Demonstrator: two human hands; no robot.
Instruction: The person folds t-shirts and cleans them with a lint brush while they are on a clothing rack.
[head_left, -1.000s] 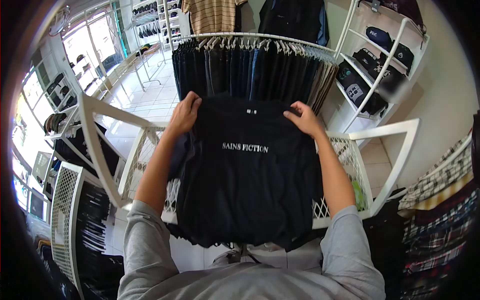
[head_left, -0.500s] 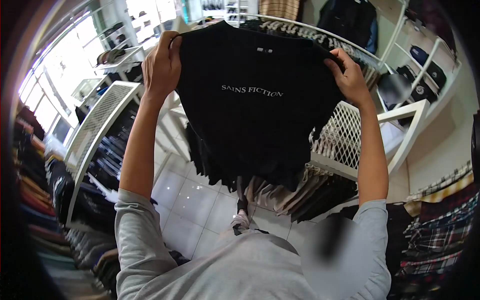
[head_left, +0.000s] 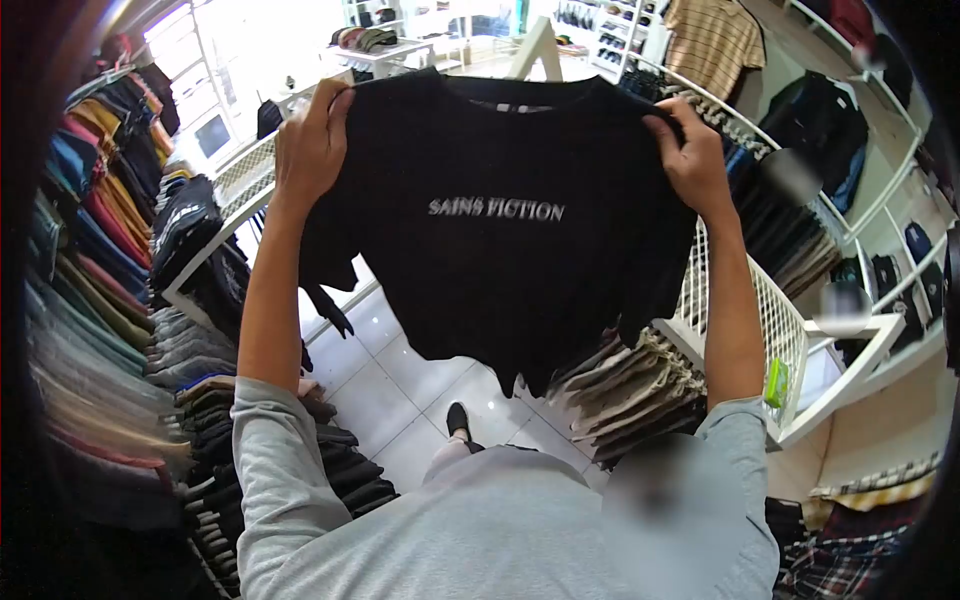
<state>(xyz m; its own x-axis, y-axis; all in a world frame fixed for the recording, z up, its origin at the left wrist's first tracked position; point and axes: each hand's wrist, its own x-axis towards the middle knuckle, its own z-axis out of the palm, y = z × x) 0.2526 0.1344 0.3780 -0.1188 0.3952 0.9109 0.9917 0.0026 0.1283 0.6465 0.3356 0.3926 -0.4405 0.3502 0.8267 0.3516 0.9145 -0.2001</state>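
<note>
Black T-shirt (head_left: 500, 275): matt cloth, smooth across the chest. Grey sleeve (head_left: 285, 465): matt cloth, lightly creased. White mesh panel (head_left: 752, 300): apparently painted metal, openwork. Floor tiles (head_left: 385, 402): smooth, glossy.

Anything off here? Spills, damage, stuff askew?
No spill or clear damage visible. The left hand and right hand hold a black T-shirt, ragged-looking below, probably just folds. A bright green item at the white mesh rack stands out by colour.

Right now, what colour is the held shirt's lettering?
White lettering on the black shirt, clearest in the head view.
</note>
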